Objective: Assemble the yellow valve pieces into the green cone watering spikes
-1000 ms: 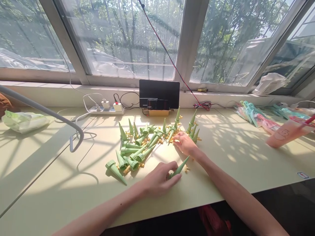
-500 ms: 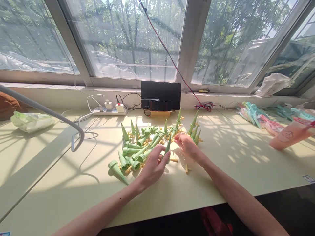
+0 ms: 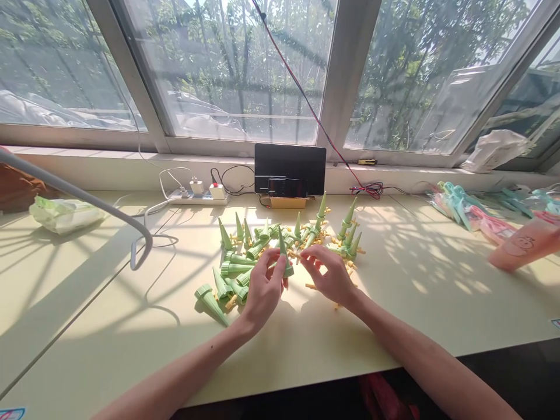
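My left hand [image 3: 263, 289] is closed around a green plant watering spike [image 3: 283, 248], its tip pointing up and its wider capped end low. Just right of it, my right hand [image 3: 333, 275] pinches a small yellow valve [image 3: 298, 256] between thumb and fingertips, close to the spike. Behind and left of my hands lies a heap of green spikes [image 3: 237, 268] mixed with yellow valves. One loose spike [image 3: 211, 303] lies at the heap's near left. Several spikes with yellow valves stand upright [image 3: 347, 219] at the right. A loose yellow valve [image 3: 311, 286] is partly hidden by my right hand.
Behind the heap a black tablet [image 3: 289, 163] and a phone [image 3: 287, 188] lean on a small stand. A power strip [image 3: 199, 199] with cables lies left of them. A grey curved metal rod [image 3: 87, 195] reaches in from the left. At right are a pink cup [image 3: 522, 244] and bagged teal items [image 3: 455, 201].
My left hand has shifted left with the spike, turning it more upright. My right hand has come down and left from the upright spikes towards it, now with a yellow valve in its fingertips.
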`<state>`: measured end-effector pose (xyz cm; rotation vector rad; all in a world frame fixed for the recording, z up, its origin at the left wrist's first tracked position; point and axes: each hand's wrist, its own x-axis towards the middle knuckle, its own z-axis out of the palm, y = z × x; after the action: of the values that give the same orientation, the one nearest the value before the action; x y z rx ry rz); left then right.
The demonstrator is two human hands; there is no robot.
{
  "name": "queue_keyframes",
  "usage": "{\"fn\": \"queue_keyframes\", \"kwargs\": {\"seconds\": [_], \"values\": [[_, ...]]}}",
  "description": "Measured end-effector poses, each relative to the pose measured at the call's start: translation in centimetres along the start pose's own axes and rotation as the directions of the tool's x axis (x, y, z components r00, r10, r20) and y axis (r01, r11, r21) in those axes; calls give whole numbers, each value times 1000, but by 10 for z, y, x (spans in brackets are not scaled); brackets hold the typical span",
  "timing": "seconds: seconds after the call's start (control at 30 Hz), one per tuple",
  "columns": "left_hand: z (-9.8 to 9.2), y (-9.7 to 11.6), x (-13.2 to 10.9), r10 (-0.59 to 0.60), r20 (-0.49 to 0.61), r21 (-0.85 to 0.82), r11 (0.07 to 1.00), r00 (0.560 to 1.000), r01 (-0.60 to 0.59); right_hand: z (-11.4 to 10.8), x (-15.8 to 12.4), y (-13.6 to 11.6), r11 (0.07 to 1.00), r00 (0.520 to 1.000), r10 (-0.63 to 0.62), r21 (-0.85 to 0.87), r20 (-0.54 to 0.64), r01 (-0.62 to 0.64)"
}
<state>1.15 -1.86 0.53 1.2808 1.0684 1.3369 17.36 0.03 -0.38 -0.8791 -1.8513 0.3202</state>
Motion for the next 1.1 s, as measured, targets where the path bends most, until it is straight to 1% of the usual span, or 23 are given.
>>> {"fn": "queue_keyframes", "kwargs": {"seconds": [0.13,0.3,0.4,0.53,0.63,0.9,1.1], "values": [[0,0,1,-18,24,-45,999,1000,19,-2,0,-2,1000,999,-30,7,-10,30],[-1,2,-2,-8,41,-54,998,999,10,-4,0,-6,997,997,-79,9,-1,79],[-2,5,-3,2,57,-85,996,998,3,-4,0,-8,994,994,-106,4,-23,106],[-3,7,-3,28,105,-125,992,994,-15,-6,0,-12,990,988,-143,6,-56,143],[-4,7,-3,37,126,-143,990,991,-19,-6,-1,-13,989,987,-149,14,-62,150],[-7,4,-4,-17,127,-167,985,992,38,-4,-1,-14,989,987,-144,18,-74,146],[-5,8,-4,-18,140,-206,977,990,47,-4,-1,-13,992,988,-129,4,-83,130]]}}
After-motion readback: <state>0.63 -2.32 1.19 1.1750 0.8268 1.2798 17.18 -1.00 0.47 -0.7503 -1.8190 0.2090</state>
